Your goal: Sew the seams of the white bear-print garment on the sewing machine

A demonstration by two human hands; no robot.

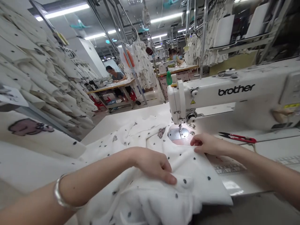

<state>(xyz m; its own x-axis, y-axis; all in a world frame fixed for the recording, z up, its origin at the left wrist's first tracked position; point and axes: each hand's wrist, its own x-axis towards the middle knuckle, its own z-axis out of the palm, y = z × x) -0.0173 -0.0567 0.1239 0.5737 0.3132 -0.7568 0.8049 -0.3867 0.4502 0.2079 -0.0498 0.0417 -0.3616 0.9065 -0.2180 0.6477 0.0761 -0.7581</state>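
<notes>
A soft white cloth with small dark spots [150, 195] lies in loose folds across the centre and lower centre of the frame, its upper part beside the shiny metal needle plate [178, 133] of a white "brother" sewing machine [208, 93]. The left hand [152, 164], at the centre, rests upon this cloth with the thumb laid on it; the fingertips are hidden, so I cannot tell if they grip. On its forearm, at lower left, is a silver metal bangle [57, 192]. The right hand [206, 144], right of centre, pinches the upper edge of the cloth between thumb and forefinger, just below the plate. To its right, near the forearm, lie thread snips with red handles and dark blades [243, 138]. At upper left, a seated person [118, 76] is at another table.
</notes>
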